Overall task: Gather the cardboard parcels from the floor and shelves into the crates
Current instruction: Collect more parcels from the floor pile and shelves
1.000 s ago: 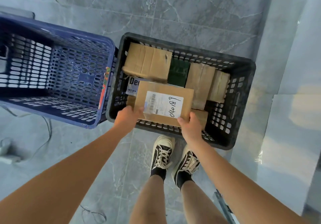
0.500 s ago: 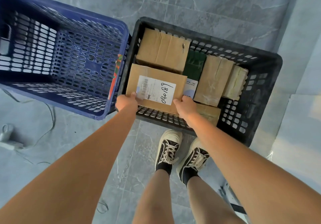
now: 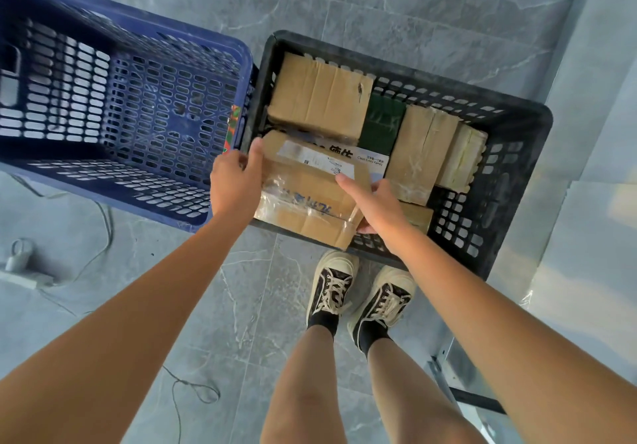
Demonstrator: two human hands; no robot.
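Grey marble floor (image 3: 396,6); blue crate (image 3: 120,126) touching black crate (image 3: 517,126)

Labelled parcel (image 3: 310,188) tipped from flat to steep tilt; taped underside now faces up; near edge over black crate (image 3: 510,113) rim.

A brown cardboard parcel (image 3: 306,199), banded with clear tape and bearing a white label on its far face, sits tilted at the near left corner of the black crate (image 3: 510,181), its near end over the crate's near rim. Inside the black crate, a wide taped parcel (image 3: 319,94) lies along the far left wall, with a dark green box (image 3: 382,123), a tall brown parcel (image 3: 418,152) and a pale parcel (image 3: 462,157) in a row to its right. The blue crate (image 3: 113,113) stands touching the black crate's left side.
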